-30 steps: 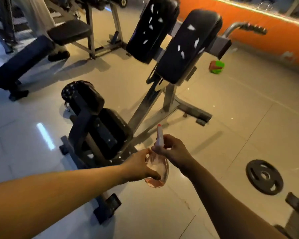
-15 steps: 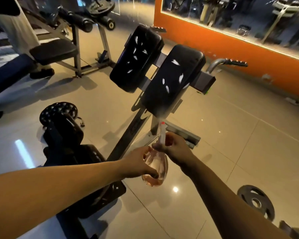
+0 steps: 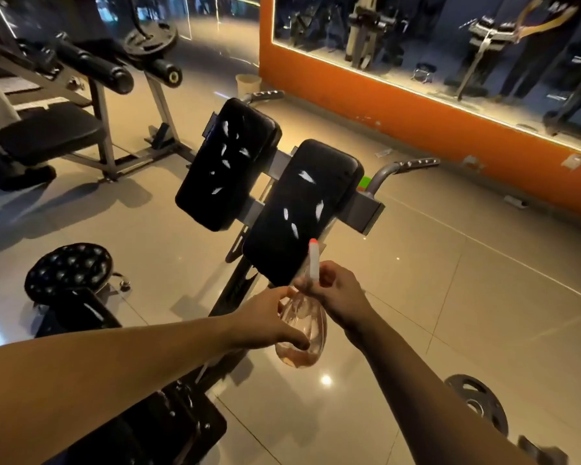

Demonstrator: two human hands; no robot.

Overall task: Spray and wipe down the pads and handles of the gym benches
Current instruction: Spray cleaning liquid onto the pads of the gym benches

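While the two black pads stood tilted on a grey metal frame (image 3: 366,209), a spray bottle (image 3: 301,333) was held low in front of the right pad (image 3: 302,213), just below its bottom edge. Both that pad and the left pad (image 3: 227,162) were seen to be smooth, glossy and rounded at the corners, with white tears scattered over them. Ridged handles (image 3: 416,162) curved out from the frame behind. The bottle was clear and teardrop-shaped, and a little pinkish liquid was pooled in its base. Its bulb was cupped by the curled fingers of the left hand (image 3: 265,322), and its neck was pinched by the right hand (image 3: 337,293). Its long axis was kept nearly upright, the white, red-tipped nozzle (image 3: 313,260) pointed up at the right pad.
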